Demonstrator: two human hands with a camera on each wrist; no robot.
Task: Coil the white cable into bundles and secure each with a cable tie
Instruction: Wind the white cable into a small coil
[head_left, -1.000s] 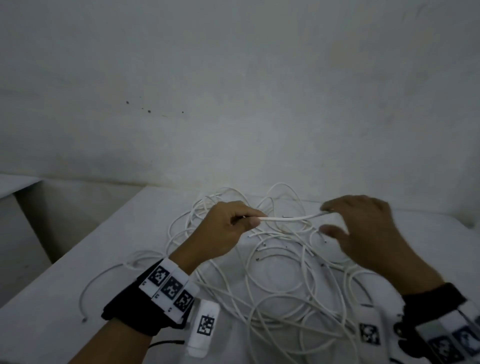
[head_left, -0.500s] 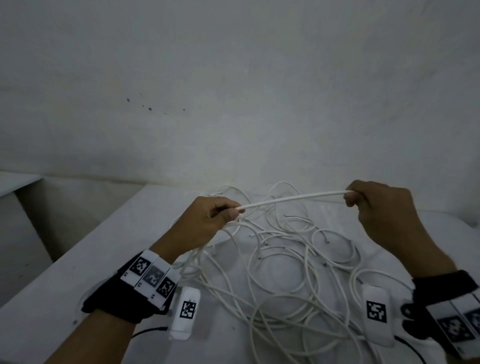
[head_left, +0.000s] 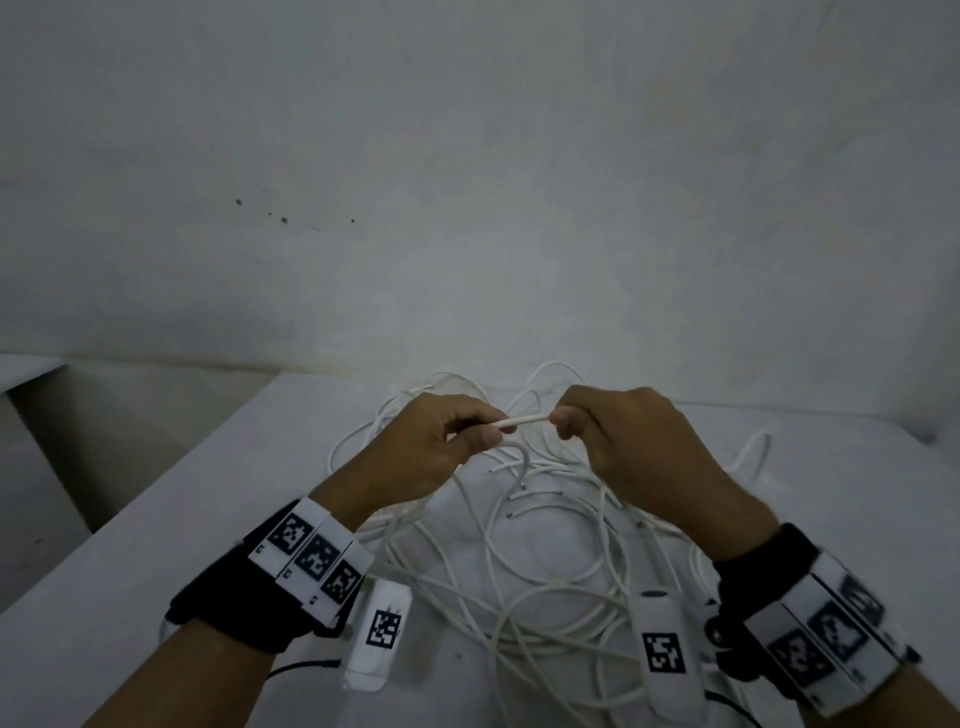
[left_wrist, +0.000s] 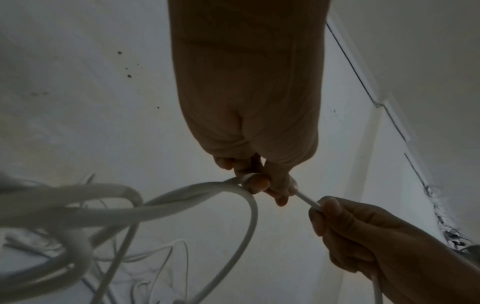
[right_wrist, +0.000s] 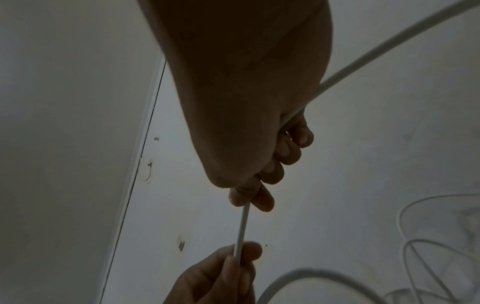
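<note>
A loose tangle of white cable (head_left: 550, 540) lies spread on the white table (head_left: 156, 545). Above it my left hand (head_left: 441, 441) pinches one strand between thumb and fingers, and my right hand (head_left: 618, 431) grips the same strand a short way along. Only a short straight piece of cable (head_left: 522, 421) shows between them. In the left wrist view the cable (left_wrist: 197, 189) loops away from my left hand (left_wrist: 262, 183) toward my right hand (left_wrist: 363, 232). The right wrist view has the cable (right_wrist: 241, 232) running from my right hand (right_wrist: 257, 195) down to my left hand (right_wrist: 223, 273). No cable tie is visible.
A bare pale wall (head_left: 467, 182) rises just behind the table. The table's left edge (head_left: 171, 467) drops to a lower ledge (head_left: 26, 369). Several cut cable ends (head_left: 511, 499) lie in the tangle below the hands.
My hands had drawn apart with a long stretch of cable between them; now they have come close together, leaving only a short piece between. Both keep their hold.
</note>
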